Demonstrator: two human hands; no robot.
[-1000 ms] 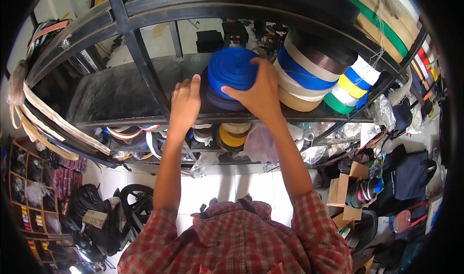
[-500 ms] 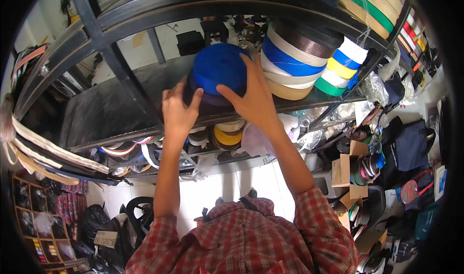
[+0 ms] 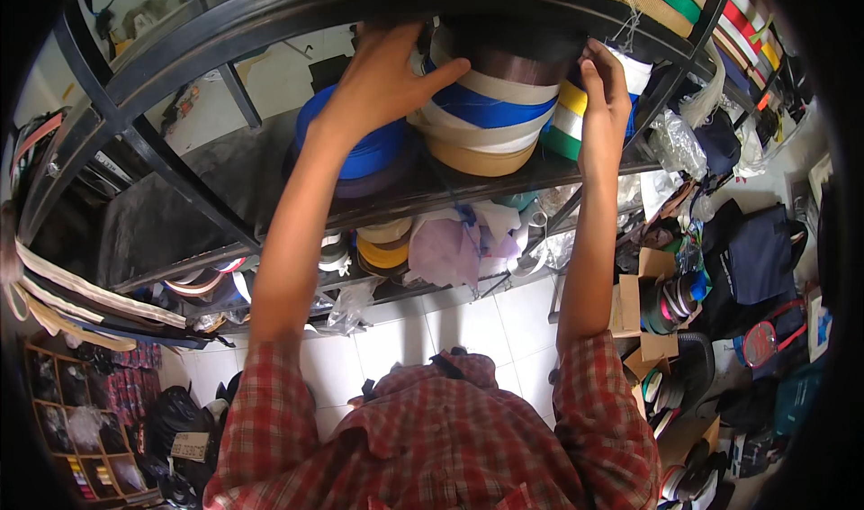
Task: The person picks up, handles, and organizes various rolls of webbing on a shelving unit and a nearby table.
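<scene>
A tall stack of webbing rolls stands on the black shelf, with a dark brown roll (image 3: 513, 63) near its top, then cream, a blue roll (image 3: 499, 108) and a tan roll (image 3: 486, 161) at the bottom. My left hand (image 3: 382, 78) is at the stack's left side, its thumb stretched across toward the upper rolls and its fingertips partly hidden. On the other side my right hand (image 3: 605, 96) is raised beside the top roll with bent fingers, apparently holding nothing. Behind my left wrist sits a royal blue roll (image 3: 369, 154) on a darker roll.
A smaller stack with a green roll (image 3: 564, 144) stands right of the tall one. The black shelf beam (image 3: 360, 4) crosses above my hands. A shelf post (image 3: 184, 181) slants at left. Lower down are plastic bags (image 3: 445, 249) and a yellow roll (image 3: 382, 254). A cardboard box (image 3: 627, 303) holds rolls.
Both hands have left the royal blue roll and moved right to either side of the tall stack. The royal blue roll stays on the shelf; the view has shifted right.
</scene>
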